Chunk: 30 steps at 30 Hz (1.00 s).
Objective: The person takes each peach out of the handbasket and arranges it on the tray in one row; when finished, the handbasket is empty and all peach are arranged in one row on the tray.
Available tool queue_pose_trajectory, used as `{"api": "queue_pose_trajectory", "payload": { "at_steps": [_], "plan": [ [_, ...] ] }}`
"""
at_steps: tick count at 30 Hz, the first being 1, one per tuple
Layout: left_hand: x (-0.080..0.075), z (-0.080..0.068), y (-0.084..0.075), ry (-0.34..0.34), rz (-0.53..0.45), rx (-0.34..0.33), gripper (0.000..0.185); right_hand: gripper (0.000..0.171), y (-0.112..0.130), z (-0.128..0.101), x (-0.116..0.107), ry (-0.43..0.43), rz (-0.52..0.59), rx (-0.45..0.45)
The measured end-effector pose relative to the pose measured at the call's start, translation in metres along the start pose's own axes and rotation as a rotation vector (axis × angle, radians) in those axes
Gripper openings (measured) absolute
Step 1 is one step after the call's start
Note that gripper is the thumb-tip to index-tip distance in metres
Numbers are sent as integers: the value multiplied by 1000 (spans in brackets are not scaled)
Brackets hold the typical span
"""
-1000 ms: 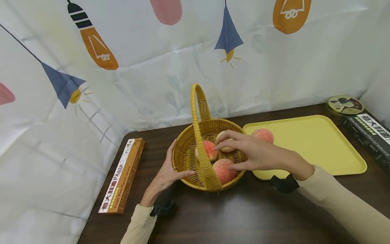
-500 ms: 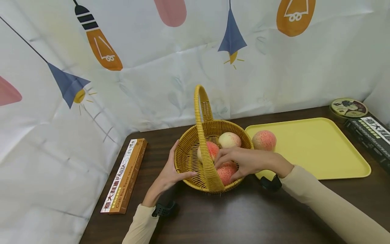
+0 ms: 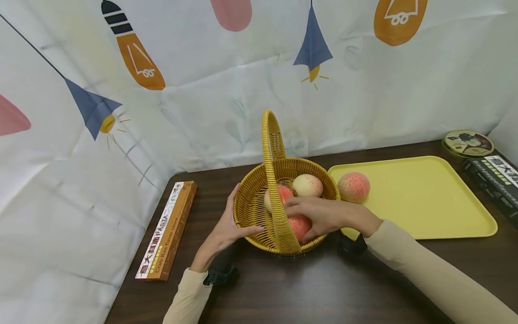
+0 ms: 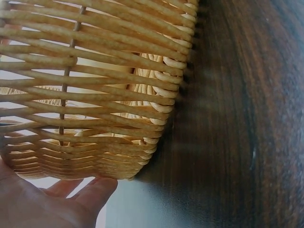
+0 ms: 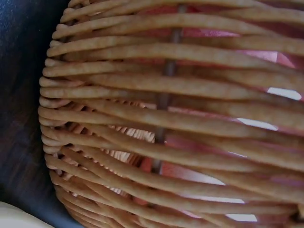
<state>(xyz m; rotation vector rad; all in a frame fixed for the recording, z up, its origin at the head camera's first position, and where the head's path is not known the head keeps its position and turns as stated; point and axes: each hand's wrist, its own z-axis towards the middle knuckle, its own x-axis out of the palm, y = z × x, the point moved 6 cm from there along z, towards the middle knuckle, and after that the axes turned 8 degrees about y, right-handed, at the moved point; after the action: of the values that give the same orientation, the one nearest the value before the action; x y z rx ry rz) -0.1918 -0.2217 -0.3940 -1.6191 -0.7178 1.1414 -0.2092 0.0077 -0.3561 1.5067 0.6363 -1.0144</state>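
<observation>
A yellow woven basket [image 3: 244,198] with a tall handle stands on the dark table. My left hand [image 3: 225,228] holds its left side, thumb over the rim and fingers along the outside; the left wrist view shows these fingers [image 4: 95,194] against the wicker. Inside the basket, my right hand [image 3: 319,213] grips the front peach [image 3: 298,226], fingers on its far side and thumb at its near right. A second peach [image 3: 285,193] lies partly behind the handle, and a paler peach [image 3: 307,185] sits at the back. In the right wrist view, basket wicker [image 5: 118,90] hides the hand.
Right of the basket is a yellow tray [image 3: 413,198] with another peach [image 3: 354,187] at its left end. An orange pasta box [image 3: 173,234] lies at left. A black box [image 3: 495,180] and a round tin [image 3: 468,143] are at far right.
My right hand has come down and left from above the peaches, and its fingers have closed round the front one. My left hand keeps its place on the basket. The head view has shifted slightly.
</observation>
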Motion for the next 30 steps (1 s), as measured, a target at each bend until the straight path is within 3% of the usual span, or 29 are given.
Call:
{"api": "queue_pose_trajectory", "payload": {
  "at_steps": [4, 8, 15, 20, 25, 30],
  "plan": [
    [-1, 1, 0, -1, 12, -4, 134, 62, 1, -7, -11, -53, 37, 11],
    [0, 2, -1, -4, 15, -7, 134, 58, 13, -26, -39, -150, 44, 8],
    [-1, -1, 2, -8, -2, -3, 135, 67, 41, -76, -91, -370, -69, -31],
    [0, -2, 3, -4, -7, 3, 135, 56, 52, -111, -112, -484, -186, -73],
    [-1, -2, 1, -6, -24, 3, 135, 69, 39, -145, -125, -608, -296, 7],
    [0, 0, 0, 0, -20, -6, 135, 74, 15, -173, -127, -681, -307, 53]
  ]
}}
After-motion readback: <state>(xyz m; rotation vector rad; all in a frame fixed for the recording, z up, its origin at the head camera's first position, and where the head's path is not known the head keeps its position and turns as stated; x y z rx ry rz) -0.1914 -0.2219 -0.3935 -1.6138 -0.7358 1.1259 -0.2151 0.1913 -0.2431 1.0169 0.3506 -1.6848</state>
